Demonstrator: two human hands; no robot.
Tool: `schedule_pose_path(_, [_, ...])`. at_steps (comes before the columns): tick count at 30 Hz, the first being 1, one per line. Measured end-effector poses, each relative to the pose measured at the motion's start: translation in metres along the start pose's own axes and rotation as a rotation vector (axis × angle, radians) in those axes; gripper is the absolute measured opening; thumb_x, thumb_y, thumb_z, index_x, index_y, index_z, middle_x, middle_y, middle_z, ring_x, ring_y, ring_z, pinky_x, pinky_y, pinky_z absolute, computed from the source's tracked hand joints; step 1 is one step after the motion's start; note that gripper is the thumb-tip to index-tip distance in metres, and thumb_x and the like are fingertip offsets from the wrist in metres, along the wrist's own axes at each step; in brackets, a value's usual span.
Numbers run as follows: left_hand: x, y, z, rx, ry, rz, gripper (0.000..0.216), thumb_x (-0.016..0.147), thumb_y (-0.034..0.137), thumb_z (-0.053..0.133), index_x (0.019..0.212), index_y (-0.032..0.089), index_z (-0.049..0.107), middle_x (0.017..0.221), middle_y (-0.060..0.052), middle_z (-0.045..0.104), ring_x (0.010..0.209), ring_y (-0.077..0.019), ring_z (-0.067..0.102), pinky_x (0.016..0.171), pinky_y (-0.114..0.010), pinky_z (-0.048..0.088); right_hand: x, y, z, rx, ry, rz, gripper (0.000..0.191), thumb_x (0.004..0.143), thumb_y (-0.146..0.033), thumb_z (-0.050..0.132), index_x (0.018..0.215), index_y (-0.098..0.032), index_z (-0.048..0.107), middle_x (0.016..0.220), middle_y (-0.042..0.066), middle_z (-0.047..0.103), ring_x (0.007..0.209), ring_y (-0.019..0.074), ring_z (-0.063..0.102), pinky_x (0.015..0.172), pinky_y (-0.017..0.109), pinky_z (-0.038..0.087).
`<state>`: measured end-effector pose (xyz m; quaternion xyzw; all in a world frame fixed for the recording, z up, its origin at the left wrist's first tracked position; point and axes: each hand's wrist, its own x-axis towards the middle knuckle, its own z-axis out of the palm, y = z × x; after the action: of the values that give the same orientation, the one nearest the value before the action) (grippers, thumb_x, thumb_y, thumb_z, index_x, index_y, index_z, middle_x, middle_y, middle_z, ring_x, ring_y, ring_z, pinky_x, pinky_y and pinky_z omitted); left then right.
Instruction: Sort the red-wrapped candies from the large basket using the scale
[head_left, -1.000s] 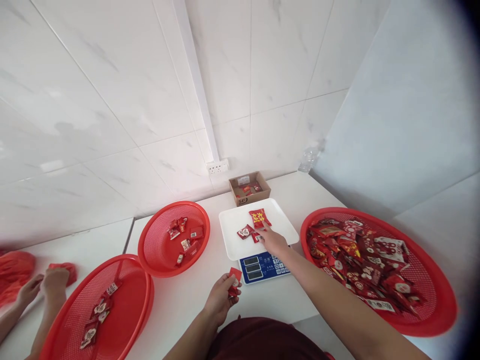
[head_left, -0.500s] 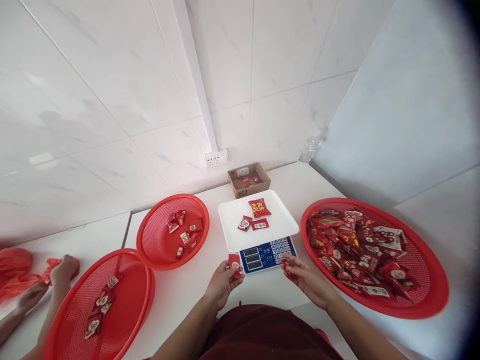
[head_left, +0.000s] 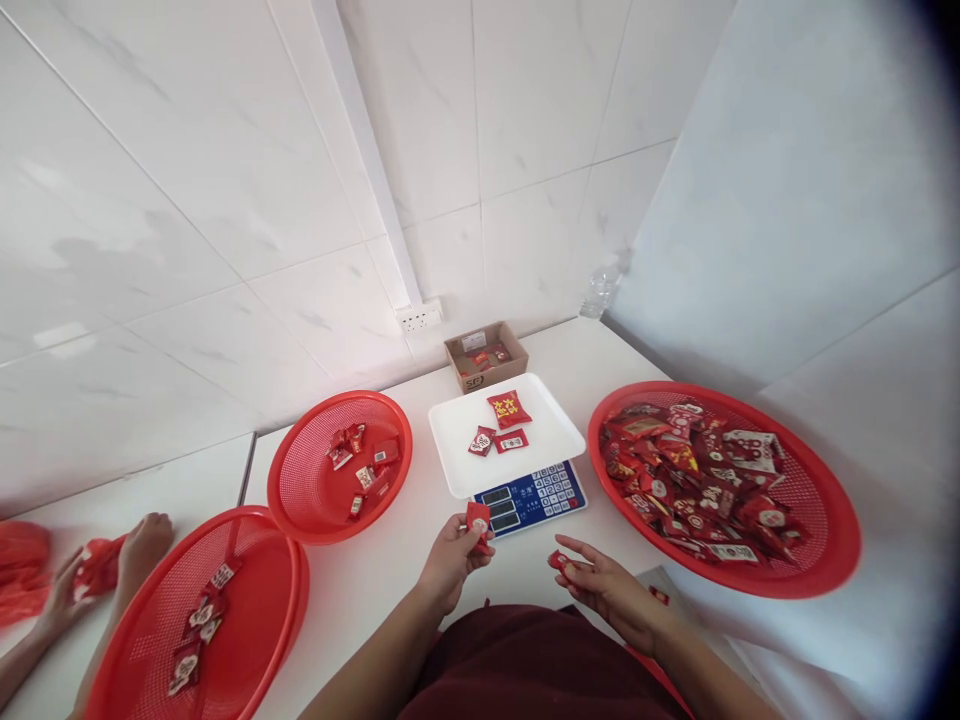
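Observation:
My left hand (head_left: 450, 560) is closed on a small red candy packet (head_left: 478, 520), held just in front of the blue keypad of a scale (head_left: 531, 494). Close to my body, my right hand (head_left: 607, 590) pinches another small red packet (head_left: 559, 561) in its fingertips. The scale's white tray (head_left: 457, 455) carries three red packets (head_left: 501, 425). To the right, a big red basket (head_left: 817, 570) is heaped with several red snack packets.
A smaller red basket (head_left: 300, 500) with several packets sits left of the scale. A larger red basket (head_left: 262, 620) lies at the near left. A cardboard box (head_left: 484, 356) stands by the wall behind the scale. Another person's hands (head_left: 112, 565) handle red bags at far left.
My right hand has drawn back from the scale tray toward my body, now pinching a small packet. My left hand has kept its packet. The other person's hands have shifted.

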<state>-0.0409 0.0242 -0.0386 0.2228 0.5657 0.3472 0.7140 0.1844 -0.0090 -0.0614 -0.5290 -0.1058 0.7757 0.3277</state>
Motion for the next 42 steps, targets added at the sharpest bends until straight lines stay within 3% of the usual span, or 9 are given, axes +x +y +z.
schedule_pose_path(6, [-0.005,-0.001,-0.008,-0.034,0.045,-0.053,0.034,0.071,0.038,0.067,0.092,0.016,0.050,0.086,-0.004,0.063,0.062,-0.0079,0.058,0.061,-0.022,0.045,0.015,-0.001,0.000,-0.139,0.060,-0.031,0.023,0.069,-0.027,0.070,0.089,-0.019,0.061,0.083,0.004,0.068,0.059,0.0062,0.058,0.055,0.017,0.046])
schedule_pose_path(11, [-0.011,-0.006,-0.011,-0.039,0.055,-0.072,0.030,0.072,0.035,0.065,0.090,0.016,0.050,0.084,-0.003,0.062,0.060,-0.0074,0.057,0.060,-0.021,0.044,0.037,-0.031,0.021,-0.186,0.075,-0.152,0.015,0.072,-0.024,0.066,0.085,-0.020,0.061,0.078,0.002,0.066,0.061,0.0082,0.058,0.059,0.019,0.049])
schedule_pose_path(14, [-0.012,-0.008,-0.011,-0.030,0.044,-0.084,0.031,0.072,0.035,0.065,0.091,0.016,0.050,0.084,-0.004,0.063,0.060,-0.0077,0.058,0.060,-0.021,0.044,0.049,-0.052,0.045,-0.155,0.035,-0.199,0.023,0.072,-0.019,0.065,0.094,-0.021,0.060,0.084,0.003,0.066,0.067,0.0100,0.061,0.065,0.022,0.051])
schedule_pose_path(18, [-0.012,-0.006,-0.009,-0.013,0.027,-0.058,0.037,0.068,0.039,0.067,0.093,0.017,0.051,0.084,-0.003,0.062,0.061,-0.0081,0.057,0.061,-0.022,0.043,0.060,-0.067,0.068,-0.228,0.020,-0.225,0.052,0.073,-0.023,0.063,0.122,-0.024,0.045,0.098,0.005,0.065,0.076,0.0132,0.064,0.068,0.026,0.052])
schedule_pose_path(22, [-0.015,-0.001,-0.009,0.062,0.017,-0.008,0.045,0.064,0.045,0.069,0.097,0.018,0.055,0.077,0.001,0.057,0.062,-0.0080,0.056,0.062,-0.022,0.042,0.054,-0.056,0.065,-0.477,0.021,-0.210,0.046,0.074,-0.029,0.060,0.118,-0.020,0.049,0.098,0.007,0.066,0.072,0.0131,0.062,0.065,0.026,0.050])
schedule_pose_path(27, [-0.016,-0.001,-0.004,0.294,-0.131,-0.003,0.042,0.062,0.044,0.070,0.090,0.015,0.056,0.071,0.001,0.057,0.057,-0.0087,0.052,0.058,-0.024,0.040,0.028,-0.032,0.060,-0.688,-0.255,-0.224,0.034,0.073,-0.041,0.058,0.097,-0.018,0.062,0.082,0.004,0.068,0.072,0.0133,0.059,0.062,0.025,0.044])
schedule_pose_path(29, [-0.014,-0.002,0.000,0.361,-0.159,-0.002,0.041,0.060,0.043,0.071,0.086,0.016,0.053,0.065,0.001,0.057,0.055,-0.0102,0.052,0.055,-0.024,0.039,0.019,-0.025,0.061,-0.745,-0.287,-0.223,0.028,0.072,-0.042,0.058,0.082,-0.016,0.064,0.067,0.002,0.064,0.063,0.0122,0.056,0.057,0.024,0.041])
schedule_pose_path(33, [-0.013,-0.005,0.008,0.403,-0.196,0.001,0.040,0.060,0.043,0.071,0.082,0.017,0.049,0.063,0.001,0.058,0.053,-0.0099,0.050,0.053,-0.024,0.036,0.010,-0.019,0.059,-0.715,-0.192,-0.210,0.026,0.068,-0.043,0.060,0.065,-0.017,0.055,0.055,-0.003,0.057,0.053,0.0099,0.049,0.053,0.023,0.037])
schedule_pose_path(42, [-0.015,-0.006,0.011,0.374,-0.278,-0.025,0.045,0.068,0.060,0.055,0.072,0.016,0.052,0.056,0.002,0.053,0.050,-0.0085,0.046,0.054,-0.024,0.034,0.002,-0.020,0.053,-0.485,-0.190,-0.144,0.035,0.063,-0.050,0.064,0.065,-0.017,0.052,0.055,-0.004,0.054,0.051,0.0075,0.043,0.053,0.022,0.031])
